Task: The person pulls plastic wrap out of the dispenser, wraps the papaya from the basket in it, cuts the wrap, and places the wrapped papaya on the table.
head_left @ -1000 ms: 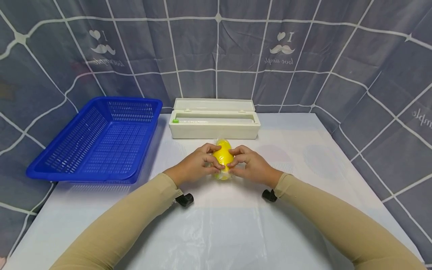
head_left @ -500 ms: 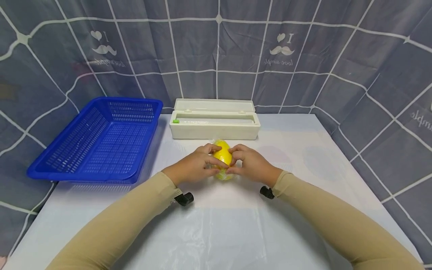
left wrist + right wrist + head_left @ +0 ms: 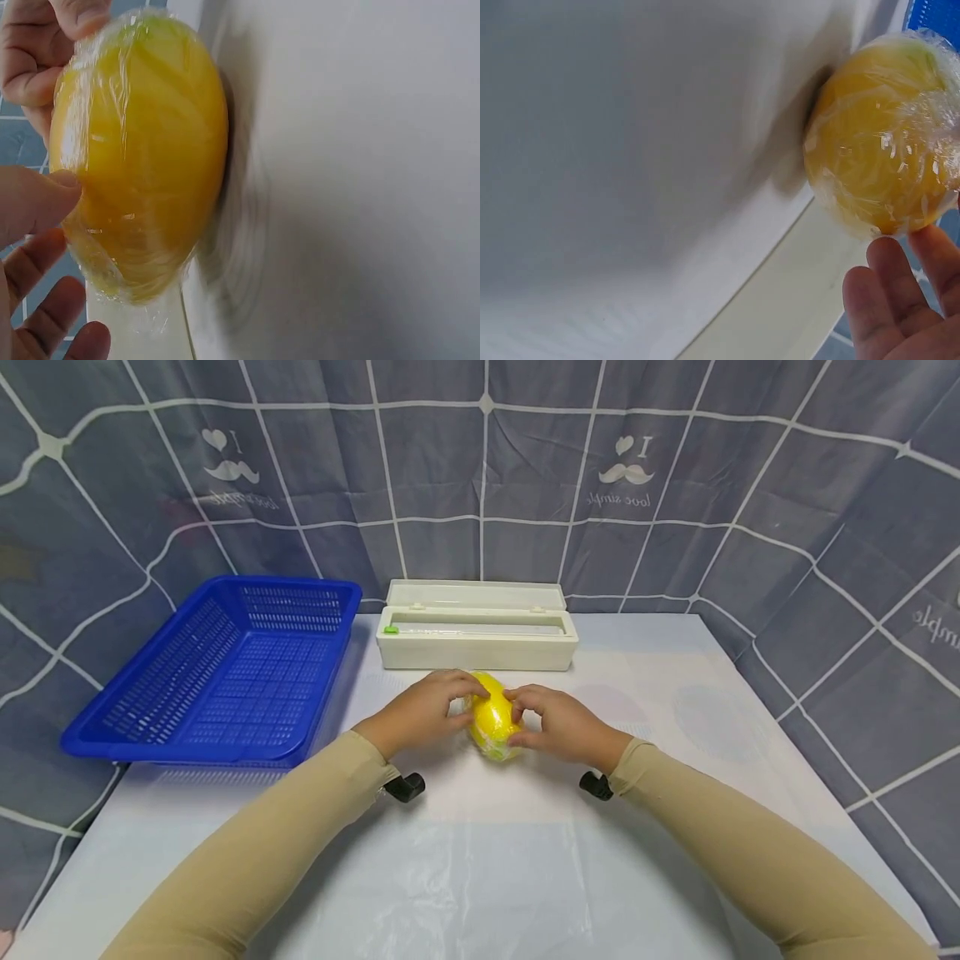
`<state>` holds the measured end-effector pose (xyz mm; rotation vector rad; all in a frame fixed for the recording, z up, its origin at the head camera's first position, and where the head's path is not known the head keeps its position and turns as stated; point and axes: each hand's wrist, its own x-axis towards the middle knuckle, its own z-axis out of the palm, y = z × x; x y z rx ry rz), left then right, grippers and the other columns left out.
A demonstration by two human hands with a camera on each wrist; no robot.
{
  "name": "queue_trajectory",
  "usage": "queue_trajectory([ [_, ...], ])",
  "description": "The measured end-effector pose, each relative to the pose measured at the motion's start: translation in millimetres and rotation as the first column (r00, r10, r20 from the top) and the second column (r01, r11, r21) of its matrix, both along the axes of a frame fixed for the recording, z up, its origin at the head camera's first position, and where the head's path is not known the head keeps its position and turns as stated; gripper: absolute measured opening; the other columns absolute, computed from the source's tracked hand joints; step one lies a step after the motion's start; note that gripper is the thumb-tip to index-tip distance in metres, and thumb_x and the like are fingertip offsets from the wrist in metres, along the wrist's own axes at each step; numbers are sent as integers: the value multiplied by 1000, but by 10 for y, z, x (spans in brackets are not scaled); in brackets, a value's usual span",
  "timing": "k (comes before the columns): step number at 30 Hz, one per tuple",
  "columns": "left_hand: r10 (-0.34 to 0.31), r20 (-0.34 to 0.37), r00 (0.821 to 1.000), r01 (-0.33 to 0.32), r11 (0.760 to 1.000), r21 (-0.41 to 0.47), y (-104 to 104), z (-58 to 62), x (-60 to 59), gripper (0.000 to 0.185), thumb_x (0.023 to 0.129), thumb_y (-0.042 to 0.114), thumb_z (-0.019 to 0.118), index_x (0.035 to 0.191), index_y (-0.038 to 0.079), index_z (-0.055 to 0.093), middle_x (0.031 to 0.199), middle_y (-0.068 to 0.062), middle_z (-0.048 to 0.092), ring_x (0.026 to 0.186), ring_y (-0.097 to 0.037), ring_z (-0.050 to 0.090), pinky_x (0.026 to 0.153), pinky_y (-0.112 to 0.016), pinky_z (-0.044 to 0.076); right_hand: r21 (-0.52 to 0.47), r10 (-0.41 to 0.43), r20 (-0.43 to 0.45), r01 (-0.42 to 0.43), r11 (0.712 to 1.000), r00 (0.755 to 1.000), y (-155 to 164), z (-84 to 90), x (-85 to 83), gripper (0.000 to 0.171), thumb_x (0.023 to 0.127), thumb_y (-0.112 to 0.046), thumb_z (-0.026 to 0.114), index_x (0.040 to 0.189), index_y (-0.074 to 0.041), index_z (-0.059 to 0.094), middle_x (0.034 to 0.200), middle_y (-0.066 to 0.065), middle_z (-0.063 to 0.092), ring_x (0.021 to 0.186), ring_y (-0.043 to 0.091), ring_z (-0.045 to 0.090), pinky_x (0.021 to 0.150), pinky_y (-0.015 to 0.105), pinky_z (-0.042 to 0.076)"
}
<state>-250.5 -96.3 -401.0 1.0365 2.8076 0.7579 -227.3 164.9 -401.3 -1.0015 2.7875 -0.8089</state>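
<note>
A yellow mango (image 3: 492, 717), greenish at one end, is wrapped in crinkled clear cling film that shines in both wrist views. My right hand (image 3: 558, 722) holds it from the right, thumb and forefinger bent at its side. On the left, my left hand (image 3: 420, 710) has its thumb (image 3: 37, 199) against the wrapped side, while its other fingers (image 3: 56, 311) are spread and loosely bent. In the right wrist view, several fingertips (image 3: 889, 262) of the right hand lie by the film's lower end. Whether the mango touches the table is unclear.
Behind the hands stands a white cling film dispenser box (image 3: 476, 652), lid raised, with a green slider (image 3: 391, 630). A blue perforated basket (image 3: 300, 752) stands at the left. The white-covered table (image 3: 495, 877) is backed by a grey checked curtain (image 3: 525, 460).
My left hand has drawn back to the left, its fingers coming off the mango's near end. The mango has turned and tilted slightly, and more of its wrapped surface shows.
</note>
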Motion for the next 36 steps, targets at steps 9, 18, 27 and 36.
queue_trajectory([
  [9, 34, 41, 999, -34, 999, -18, -48, 21, -54, 45, 97, 27, 71, 141, 18, 66, 160, -3, 53, 152, -35, 40, 126, -58, 31, 32, 25, 50, -26, 999, 998, -2, 37, -27, 27, 91, -18, 83, 106, -14, 61, 156, 10, 57, 145, 32, 53, 119, 50, 45],
  [18, 109, 101, 989, -110, 994, -3, -29, 13, -21, 46, 93, 33, 80, 132, 11, 68, 154, -6, 59, 147, -30, 51, 125, -50, 36, 94, -10, -150, 25, 995, 989, 4, 89, 9, 26, 89, -11, 78, 115, -13, 75, 122, 10, 64, 121, 32, 52, 102, 45, 49],
  [27, 136, 48, 989, -134, 990, -45, -76, 15, 53, 39, 94, 37, 80, 122, 13, 71, 134, -6, 67, 127, -31, 61, 115, -49, 47, 193, 15, -294, 44, 980, 956, -69, 88, -2, 35, 100, -28, 72, 125, -4, 76, 110, 11, 71, 102, 29, 59, 94, 42, 51],
  [36, 78, 208, 975, -84, 996, 17, -142, -29, 180, 30, 101, 27, 71, 128, 18, 71, 133, -4, 63, 108, -21, 65, 92, -38, 58, 284, -43, -290, 129, 950, 956, -178, 64, -43, 65, 100, -50, 68, 143, -1, 63, 141, 18, 66, 130, 38, 59, 115, 52, 43],
])
